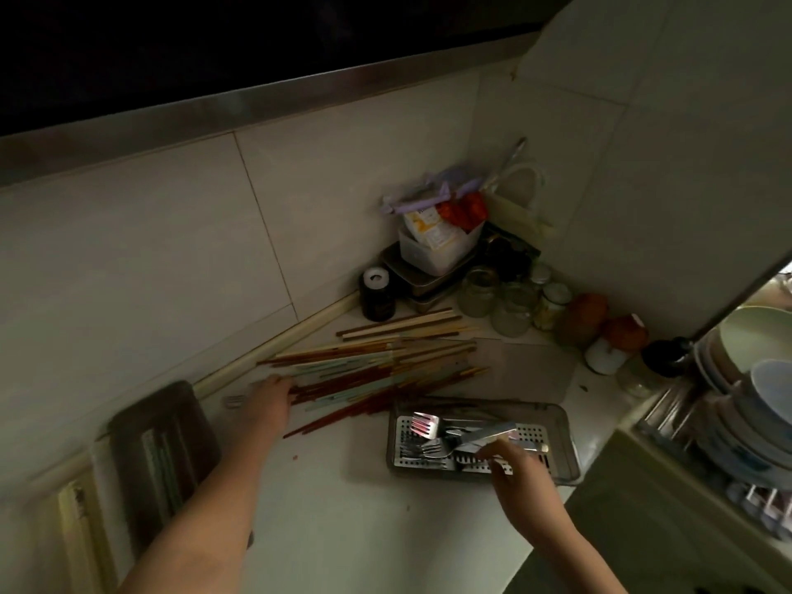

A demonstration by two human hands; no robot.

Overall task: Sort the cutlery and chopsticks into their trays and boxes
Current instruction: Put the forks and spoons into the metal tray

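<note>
Chopsticks (368, 370) lie in a loose heap of brown, pale and light-green sticks on the white counter (334, 508), fanned out to the right of the left hand (268, 403). That hand reaches to the heap's near end; its fingers are blurred, so I cannot tell what they hold. Just left of it lies a fork (235, 400), and nearer along the forearm a dark box (165, 460) holds a few green sticks. The right hand (516, 473) pinches a piece of metal cutlery (488, 437) over the perforated cutlery tray (480, 443), which holds forks and other metal pieces. Beyond both hands, glass jars (505, 302) and a dark bottle (377, 293) crowd the dim tiled corner (475, 173). Stacked dishes (754, 400) stand to the right of the right hand.
</note>
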